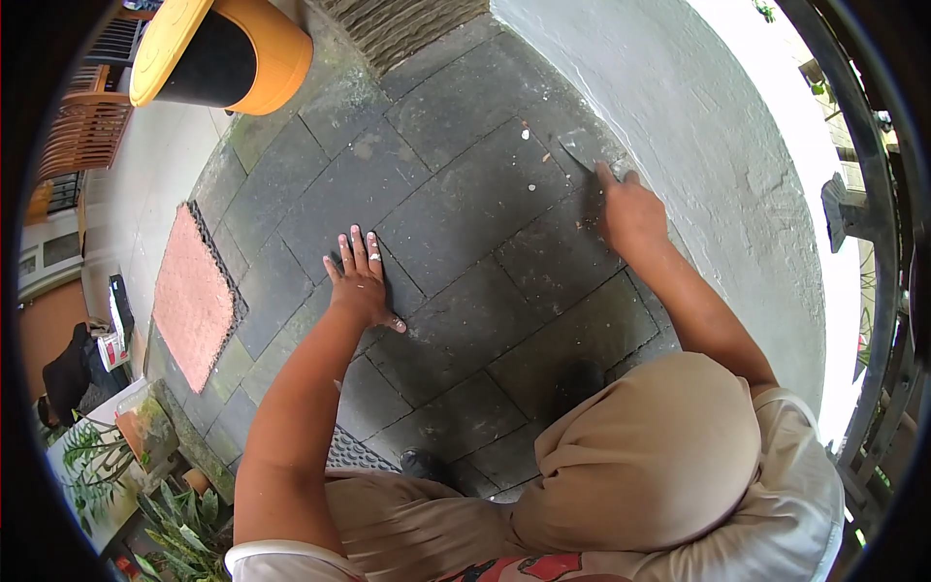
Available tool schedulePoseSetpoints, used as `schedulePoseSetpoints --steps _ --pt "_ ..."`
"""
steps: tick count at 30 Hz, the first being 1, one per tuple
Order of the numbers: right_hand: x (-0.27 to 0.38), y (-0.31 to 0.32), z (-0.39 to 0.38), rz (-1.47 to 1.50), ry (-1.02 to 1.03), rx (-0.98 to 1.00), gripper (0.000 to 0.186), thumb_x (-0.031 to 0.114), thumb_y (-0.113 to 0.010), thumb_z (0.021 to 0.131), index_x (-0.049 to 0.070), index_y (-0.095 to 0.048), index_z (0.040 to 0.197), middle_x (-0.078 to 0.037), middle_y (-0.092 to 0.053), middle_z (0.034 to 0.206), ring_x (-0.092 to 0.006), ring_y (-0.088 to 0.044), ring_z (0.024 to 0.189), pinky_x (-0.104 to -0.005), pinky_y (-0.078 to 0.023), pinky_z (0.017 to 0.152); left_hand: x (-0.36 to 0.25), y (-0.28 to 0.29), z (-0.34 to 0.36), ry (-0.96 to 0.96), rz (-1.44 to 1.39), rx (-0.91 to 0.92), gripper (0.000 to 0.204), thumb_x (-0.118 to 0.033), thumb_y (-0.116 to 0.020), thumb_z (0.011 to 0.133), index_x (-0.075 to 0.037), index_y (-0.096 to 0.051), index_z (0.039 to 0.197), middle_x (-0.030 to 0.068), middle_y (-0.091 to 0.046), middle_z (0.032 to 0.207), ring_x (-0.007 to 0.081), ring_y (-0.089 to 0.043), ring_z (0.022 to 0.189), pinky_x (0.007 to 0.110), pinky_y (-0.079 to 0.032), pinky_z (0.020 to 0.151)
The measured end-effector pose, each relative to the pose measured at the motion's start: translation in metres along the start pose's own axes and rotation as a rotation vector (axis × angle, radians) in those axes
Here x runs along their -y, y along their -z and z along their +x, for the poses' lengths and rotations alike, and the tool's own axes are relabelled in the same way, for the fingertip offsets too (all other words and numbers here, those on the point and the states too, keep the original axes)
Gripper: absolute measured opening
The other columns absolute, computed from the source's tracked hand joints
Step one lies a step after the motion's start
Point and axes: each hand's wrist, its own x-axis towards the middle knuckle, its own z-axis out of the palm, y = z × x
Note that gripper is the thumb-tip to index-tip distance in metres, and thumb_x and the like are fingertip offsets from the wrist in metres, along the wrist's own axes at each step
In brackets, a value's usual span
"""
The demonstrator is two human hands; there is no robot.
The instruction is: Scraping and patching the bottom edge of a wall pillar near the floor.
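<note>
My left hand (361,289) lies flat on the dark grey floor tiles (456,204), fingers spread, with white specks on the fingertips. Farther out and to the right, my right hand (632,211) is closed on what looks like a scraper (579,158). Its thin blade points away to the left, low over the floor beside the foot of the grey wall (718,145). Its handle is hidden inside my fist. Small white flakes (531,187) and crumbs are scattered on the tiles near the blade.
A pink mat (197,301) lies left of my left hand. At the far left stands a yellow and black bin (233,58). Potted plants (184,529) are at the lower left, and a dark metal railing (863,126) runs along the right.
</note>
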Motion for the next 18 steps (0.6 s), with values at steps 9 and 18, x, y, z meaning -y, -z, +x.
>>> schedulePoseSetpoints --steps 9,18 --pt "-0.019 -0.03 -0.004 0.243 -0.008 -0.129 0.045 0.022 -0.057 0.095 0.014 -0.052 0.139 -0.025 -0.059 0.104 -0.0443 -0.066 0.081 -0.0511 -0.054 0.071 -0.067 0.109 0.008 -0.173 -0.395 -0.268 0.082 -0.042 -0.065 0.091 0.002 -0.027 0.149 0.0194 -0.026 0.157 0.0358 -0.024 0.146 0.048 -0.029 0.116" --pt "-0.023 -0.036 0.044 0.317 0.0 -0.186 0.044 0.02 -0.054 0.097 0.007 -0.05 0.139 -0.027 -0.06 0.108 -0.0436 -0.067 0.086 -0.0502 -0.055 0.073 -0.163 0.131 0.083 -0.417 -0.465 -0.898 0.068 -0.039 -0.069 0.088 0.004 -0.047 0.136 0.0202 -0.043 0.147 0.0369 -0.04 0.136 0.042 -0.036 0.112"
